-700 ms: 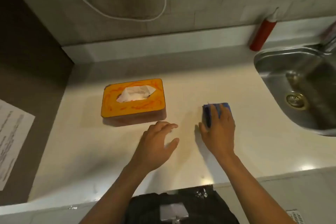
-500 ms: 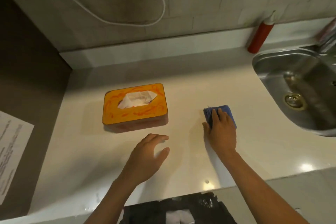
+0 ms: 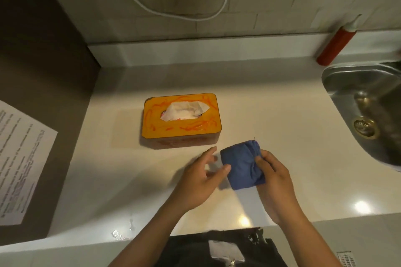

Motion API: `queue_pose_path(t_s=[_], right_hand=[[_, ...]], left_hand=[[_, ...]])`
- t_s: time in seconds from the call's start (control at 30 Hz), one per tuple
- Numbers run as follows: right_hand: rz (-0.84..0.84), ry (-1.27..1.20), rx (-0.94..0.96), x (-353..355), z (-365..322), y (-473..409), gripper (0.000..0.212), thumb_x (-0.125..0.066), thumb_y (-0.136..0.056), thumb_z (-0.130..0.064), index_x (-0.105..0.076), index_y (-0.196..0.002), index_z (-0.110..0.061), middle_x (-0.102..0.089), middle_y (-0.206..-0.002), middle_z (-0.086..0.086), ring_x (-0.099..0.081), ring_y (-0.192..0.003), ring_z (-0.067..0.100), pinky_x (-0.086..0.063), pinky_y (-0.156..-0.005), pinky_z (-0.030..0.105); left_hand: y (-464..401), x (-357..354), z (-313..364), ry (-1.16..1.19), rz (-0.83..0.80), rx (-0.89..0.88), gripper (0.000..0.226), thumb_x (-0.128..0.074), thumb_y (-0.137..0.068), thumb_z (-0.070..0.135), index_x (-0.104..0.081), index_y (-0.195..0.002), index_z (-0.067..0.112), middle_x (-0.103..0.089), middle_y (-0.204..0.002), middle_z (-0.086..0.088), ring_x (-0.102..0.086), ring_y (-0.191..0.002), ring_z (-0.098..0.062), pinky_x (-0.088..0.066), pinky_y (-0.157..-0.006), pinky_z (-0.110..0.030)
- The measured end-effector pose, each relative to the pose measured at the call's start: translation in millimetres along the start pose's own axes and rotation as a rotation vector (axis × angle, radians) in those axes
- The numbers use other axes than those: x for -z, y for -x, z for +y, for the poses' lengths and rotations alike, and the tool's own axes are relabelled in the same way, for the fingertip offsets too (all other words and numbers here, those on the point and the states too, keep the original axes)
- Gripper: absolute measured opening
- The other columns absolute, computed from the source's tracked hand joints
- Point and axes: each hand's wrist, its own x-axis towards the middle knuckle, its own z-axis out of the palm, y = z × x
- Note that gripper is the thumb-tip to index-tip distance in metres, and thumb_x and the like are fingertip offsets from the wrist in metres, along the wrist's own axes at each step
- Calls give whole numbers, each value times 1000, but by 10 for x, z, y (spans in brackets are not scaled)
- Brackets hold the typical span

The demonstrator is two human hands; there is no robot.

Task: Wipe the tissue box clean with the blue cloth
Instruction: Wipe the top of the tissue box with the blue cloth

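An orange tissue box (image 3: 181,131) sits on the white counter, its lid streaked with red smears and a white tissue poking from the slot. In front of it and to the right, my right hand (image 3: 274,182) grips a folded blue cloth (image 3: 242,165) by its right side and holds it above the counter. My left hand (image 3: 200,180) is just left of the cloth with fingers spread and relaxed, its thumb touching the cloth's left edge.
A steel sink (image 3: 366,110) is set into the counter at the right. A red squeeze bottle (image 3: 334,46) leans against the back ledge. A white cable (image 3: 178,12) hangs on the tiled wall. A printed sheet (image 3: 19,158) lies at the far left.
My right hand has picked the blue cloth up off the counter and brought it toward me. My left hand has moved right to meet the cloth.
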Motion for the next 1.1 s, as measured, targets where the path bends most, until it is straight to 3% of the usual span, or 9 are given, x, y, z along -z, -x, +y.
queue_pose_path(t_s=[0.1, 0.17, 0.27, 0.37, 0.53, 0.73, 0.9, 1.0, 1.1], right_hand=[[-116, -274, -145, -212, -65, 178, 34, -52, -90, -31, -72, -111, -13, -68, -117, 14, -64, -108, 29, -56, -80, 33], [-177, -207, -195, -343, -66, 253, 39, -63, -83, -43, -72, -110, -16, -69, -116, 12, -64, -108, 30, -56, -80, 35], [-142, -84, -265, -496, -31, 286, 72, -83, -63, -48, -60, -118, -7, -72, -106, 11, -68, -99, 26, -56, -83, 38], [-237, -176, -334, -569, -6, 342, 45, -67, -86, -20, -56, -126, -3, -63, -122, 23, -62, -112, 35, -49, -96, 49], [-351, -279, -332, -699, 56, 443, 40, -68, -84, -13, -61, -123, -7, -60, -126, 24, -57, -117, 38, -50, -95, 46], [-213, 198, 26, -849, 19, 441, 27, -66, -86, -28, -66, -113, -31, -71, -110, 0, -68, -99, 20, -55, -80, 26], [99, 580, 448, -663, -141, 183, 29, -64, -87, -9, -67, -107, -31, -70, -91, -14, -65, -84, 6, -46, -65, 9], [222, 713, 603, -533, -204, -124, 41, -57, -81, -1, -65, -114, -24, -70, -100, -9, -64, -88, 7, -50, -76, 15], [215, 840, 709, -507, -197, -430, 47, -55, -79, 5, -64, -121, -14, -68, -114, -1, -63, -101, 11, -44, -92, 11]], left_hand=[[34, 53, 67, 161, 2, -21, 48, -70, -88, 52, -61, -127, 25, -73, -117, 13, -71, -104, -8, -61, -86, -30], [80, 120, 102, 193, 18, -41, 42, -77, -84, 46, -64, -117, 23, -75, -109, 9, -72, -98, -11, -62, -84, -39], [158, 226, 121, 163, -1, -118, 46, -75, -76, 54, -64, -110, 26, -74, -103, 8, -72, -96, -14, -63, -80, -40], [242, 345, 101, 173, -7, -194, 33, -74, -81, 49, -64, -107, 32, -73, -101, 11, -71, -97, -15, -63, -78, -39], [305, 556, -5, 196, -70, -230, 26, -74, -86, 40, -64, -110, 36, -71, -108, 10, -69, -97, -22, -61, -81, -46], [337, 650, -77, 1, 118, -356, 41, -78, -86, 35, -58, -122, 35, -60, -122, 16, -65, -99, -10, -60, -70, -23], [396, 877, -64, -145, 460, -267, 23, -67, -92, 41, -59, -113, 42, -62, -105, 30, -63, -96, 1, -52, -72, -6], [441, 1074, -113, -319, 661, -187, 20, -55, -94, 40, -62, -112, 38, -63, -105, 23, -62, -89, 1, -43, -73, -3], [452, 1062, -181, -556, 617, -153, 34, -52, -94, 41, -66, -122, 25, -65, -124, 7, -59, -108, -13, -41, -88, -17]])
